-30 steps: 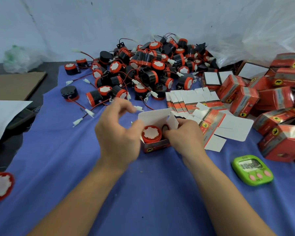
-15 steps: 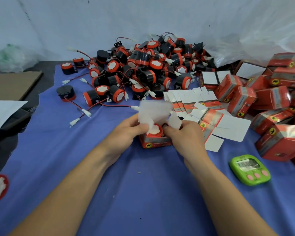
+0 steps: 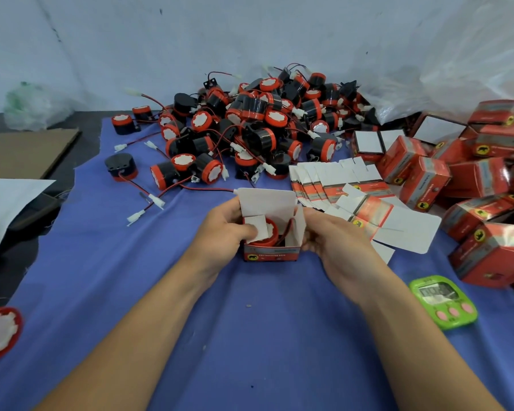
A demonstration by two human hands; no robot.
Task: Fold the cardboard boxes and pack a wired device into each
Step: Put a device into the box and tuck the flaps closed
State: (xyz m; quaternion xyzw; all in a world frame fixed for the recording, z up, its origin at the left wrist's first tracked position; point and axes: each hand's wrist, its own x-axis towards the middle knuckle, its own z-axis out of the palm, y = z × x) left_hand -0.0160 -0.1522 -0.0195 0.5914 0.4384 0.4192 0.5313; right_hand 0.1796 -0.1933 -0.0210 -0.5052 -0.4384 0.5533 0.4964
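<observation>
Now left hand (image 3: 220, 232) and right hand (image 3: 336, 241) both pinch the open box (image 3: 272, 254).

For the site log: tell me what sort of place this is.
Likely a hand-packing bench in a small workshop: a heap of loose wired devices on a blue cloth, a fan of flat boxes, and a pile of closed red boxes.

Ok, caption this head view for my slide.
Left hand presses a side flap over the wired device in the open red box while the right hand steadies it.
</observation>
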